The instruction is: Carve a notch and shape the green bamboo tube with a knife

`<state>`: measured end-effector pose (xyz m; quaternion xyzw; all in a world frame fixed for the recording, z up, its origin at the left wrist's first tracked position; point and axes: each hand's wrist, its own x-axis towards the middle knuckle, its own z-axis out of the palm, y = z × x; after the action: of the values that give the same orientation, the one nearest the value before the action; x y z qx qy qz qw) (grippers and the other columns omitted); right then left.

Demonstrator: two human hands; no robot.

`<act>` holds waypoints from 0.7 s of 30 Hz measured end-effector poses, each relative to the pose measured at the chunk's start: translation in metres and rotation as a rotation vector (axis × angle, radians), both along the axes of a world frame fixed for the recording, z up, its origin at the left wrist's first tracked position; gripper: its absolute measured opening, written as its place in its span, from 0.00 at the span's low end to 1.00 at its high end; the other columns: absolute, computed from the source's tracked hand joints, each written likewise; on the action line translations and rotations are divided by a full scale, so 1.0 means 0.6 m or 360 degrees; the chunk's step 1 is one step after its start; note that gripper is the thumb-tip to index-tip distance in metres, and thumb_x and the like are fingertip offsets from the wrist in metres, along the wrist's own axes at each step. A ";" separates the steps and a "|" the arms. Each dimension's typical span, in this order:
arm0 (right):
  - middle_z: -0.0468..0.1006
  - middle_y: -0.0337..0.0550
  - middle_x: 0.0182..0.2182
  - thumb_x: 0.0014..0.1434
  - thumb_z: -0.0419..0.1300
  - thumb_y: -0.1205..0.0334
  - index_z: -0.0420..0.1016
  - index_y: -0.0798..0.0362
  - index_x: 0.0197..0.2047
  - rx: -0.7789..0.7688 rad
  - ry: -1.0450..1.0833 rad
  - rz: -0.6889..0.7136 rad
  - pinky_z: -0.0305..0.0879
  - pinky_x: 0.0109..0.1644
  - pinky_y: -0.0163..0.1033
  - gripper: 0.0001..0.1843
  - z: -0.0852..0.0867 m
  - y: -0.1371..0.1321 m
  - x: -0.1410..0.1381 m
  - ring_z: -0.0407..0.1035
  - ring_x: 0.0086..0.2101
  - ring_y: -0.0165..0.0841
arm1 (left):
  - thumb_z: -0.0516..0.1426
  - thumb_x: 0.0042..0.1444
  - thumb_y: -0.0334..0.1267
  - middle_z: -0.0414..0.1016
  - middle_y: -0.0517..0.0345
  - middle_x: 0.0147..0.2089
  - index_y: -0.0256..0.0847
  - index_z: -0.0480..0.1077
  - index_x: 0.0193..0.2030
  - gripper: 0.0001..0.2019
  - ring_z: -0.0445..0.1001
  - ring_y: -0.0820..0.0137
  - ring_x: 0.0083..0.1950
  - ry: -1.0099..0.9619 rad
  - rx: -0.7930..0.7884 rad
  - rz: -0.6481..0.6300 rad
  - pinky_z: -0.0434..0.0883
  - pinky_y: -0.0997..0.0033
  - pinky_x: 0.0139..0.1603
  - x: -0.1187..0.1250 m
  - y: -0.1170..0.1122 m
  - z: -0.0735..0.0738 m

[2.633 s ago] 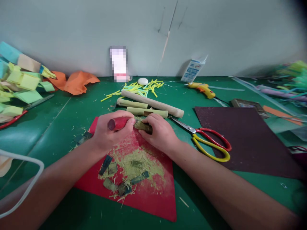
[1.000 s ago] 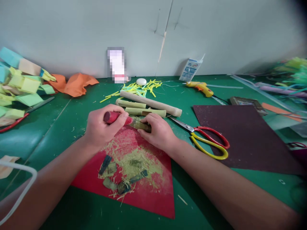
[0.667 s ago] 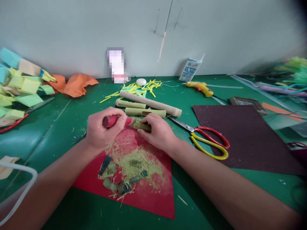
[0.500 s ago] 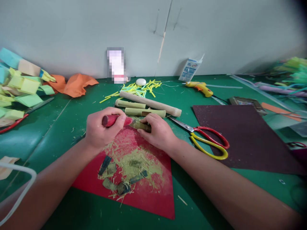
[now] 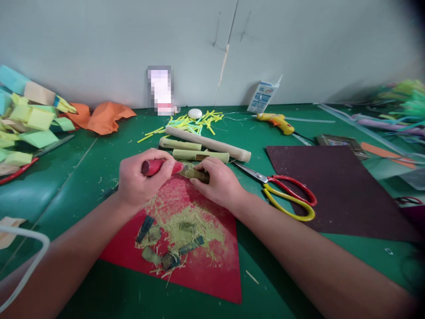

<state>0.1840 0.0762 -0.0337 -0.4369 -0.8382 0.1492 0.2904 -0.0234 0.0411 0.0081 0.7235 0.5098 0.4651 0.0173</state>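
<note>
My left hand (image 5: 137,179) is wrapped round a red-handled tool (image 5: 153,167), whose working end meets a short piece of bamboo (image 5: 190,172). What kind of tool it is I cannot tell, as its tip is small and partly hidden. My right hand (image 5: 221,182) grips the bamboo piece from the right, thumb in front and fingers behind. Both hands are over a red sheet (image 5: 219,274) strewn with pale green shavings (image 5: 195,226) and several dark bamboo chips (image 5: 152,254). Just behind the hands lie a cut bamboo tube with a notch (image 5: 186,154) and another bamboo piece (image 5: 182,144).
A pale wooden stick (image 5: 212,144) lies behind the bamboo. Scissors (image 5: 265,179) with red and yellow handles rest right, partly on a dark sheet (image 5: 332,190). Farther back are a yellow glue gun (image 5: 279,122), yellow strips (image 5: 212,119) and a phone-like blurred object (image 5: 160,91). Coloured paper (image 5: 36,117) is piled left.
</note>
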 end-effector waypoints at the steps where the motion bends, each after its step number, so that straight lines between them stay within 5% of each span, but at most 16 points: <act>1: 0.73 0.46 0.33 0.54 0.63 0.61 0.69 0.53 0.34 0.0000 0.0000 -0.0002 0.62 0.41 0.42 0.07 0.000 0.000 0.000 0.65 0.37 0.37 | 0.58 0.57 0.41 0.81 0.61 0.33 0.44 0.76 0.32 0.07 0.77 0.70 0.34 0.0002 0.0002 0.0002 0.73 0.72 0.39 0.000 0.000 0.000; 21: 0.71 0.43 0.31 0.52 0.64 0.62 0.67 0.52 0.31 -0.0052 0.0068 -0.0025 0.60 0.38 0.41 0.08 -0.001 0.003 -0.005 0.64 0.34 0.34 | 0.61 0.53 0.37 0.77 0.62 0.29 0.42 0.73 0.30 0.03 0.71 0.74 0.29 0.0039 0.0025 -0.0142 0.68 0.72 0.33 0.021 -0.004 0.007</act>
<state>0.1807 0.0779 -0.0345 -0.4447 -0.8259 0.1699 0.3023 -0.0107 0.0389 0.0121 0.7512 0.4735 0.4591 0.0261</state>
